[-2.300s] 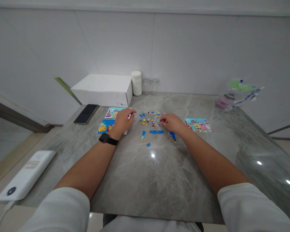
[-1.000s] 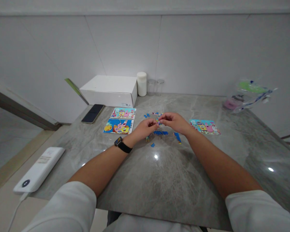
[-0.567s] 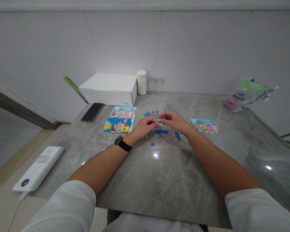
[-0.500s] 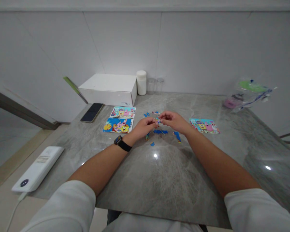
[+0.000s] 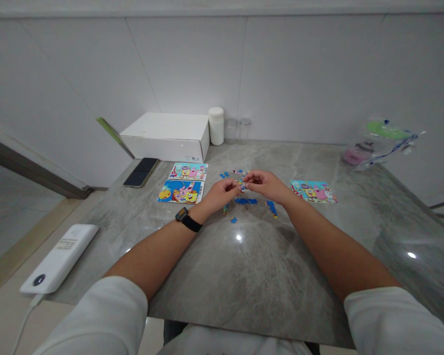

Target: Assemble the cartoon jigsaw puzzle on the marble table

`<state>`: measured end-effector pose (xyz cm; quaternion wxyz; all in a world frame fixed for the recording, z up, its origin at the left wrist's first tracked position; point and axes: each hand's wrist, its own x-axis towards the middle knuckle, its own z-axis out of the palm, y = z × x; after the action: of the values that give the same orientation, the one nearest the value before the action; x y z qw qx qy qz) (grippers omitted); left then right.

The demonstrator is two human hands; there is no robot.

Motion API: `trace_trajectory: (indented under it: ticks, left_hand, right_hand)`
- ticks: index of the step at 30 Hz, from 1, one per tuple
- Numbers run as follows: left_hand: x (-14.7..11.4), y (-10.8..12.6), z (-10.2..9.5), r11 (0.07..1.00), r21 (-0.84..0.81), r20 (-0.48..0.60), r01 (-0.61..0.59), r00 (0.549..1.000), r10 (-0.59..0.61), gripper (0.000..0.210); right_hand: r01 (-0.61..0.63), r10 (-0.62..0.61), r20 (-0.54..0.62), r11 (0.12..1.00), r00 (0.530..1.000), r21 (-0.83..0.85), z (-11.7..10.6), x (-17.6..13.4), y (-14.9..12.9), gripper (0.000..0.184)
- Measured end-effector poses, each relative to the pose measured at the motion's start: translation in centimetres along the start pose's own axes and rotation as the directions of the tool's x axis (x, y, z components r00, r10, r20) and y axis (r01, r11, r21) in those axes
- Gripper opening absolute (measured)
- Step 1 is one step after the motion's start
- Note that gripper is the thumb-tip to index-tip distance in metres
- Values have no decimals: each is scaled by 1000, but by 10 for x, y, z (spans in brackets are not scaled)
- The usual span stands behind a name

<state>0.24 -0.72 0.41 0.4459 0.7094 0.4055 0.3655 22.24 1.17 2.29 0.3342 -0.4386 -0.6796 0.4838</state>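
Close together over the middle of the table, my left hand [image 5: 222,194] and my right hand [image 5: 265,186] pinch small colourful puzzle pieces [image 5: 241,185] between their fingertips. The fingers partly hide these pieces, so I cannot tell whether they are joined. Just in front of my hands lies a joined blue strip of puzzle [image 5: 246,201]. To its right is another blue puzzle section [image 5: 271,208] set at a slant. A single blue puzzle piece [image 5: 234,220] lies nearer to me, and more blue pieces [image 5: 224,175] rest beyond my left hand.
Picture cards [image 5: 183,191] lie at left, another picture card [image 5: 314,192] at right. A phone [image 5: 141,172], white box [image 5: 163,138], white bottle [image 5: 216,126] and two clear glasses [image 5: 237,131] stand behind. A power bank [image 5: 61,259] is at the left edge, a plastic bag [image 5: 377,145] at far right.
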Motion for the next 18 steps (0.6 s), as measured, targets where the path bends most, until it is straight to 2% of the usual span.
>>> trace_trajectory:
  ticks: [18]
  left_hand:
    - [-1,-6,2,993,115,34,-31,999,27,33]
  right_hand:
    - [61,-51,63,984,997,-167,-5,3,9,29]
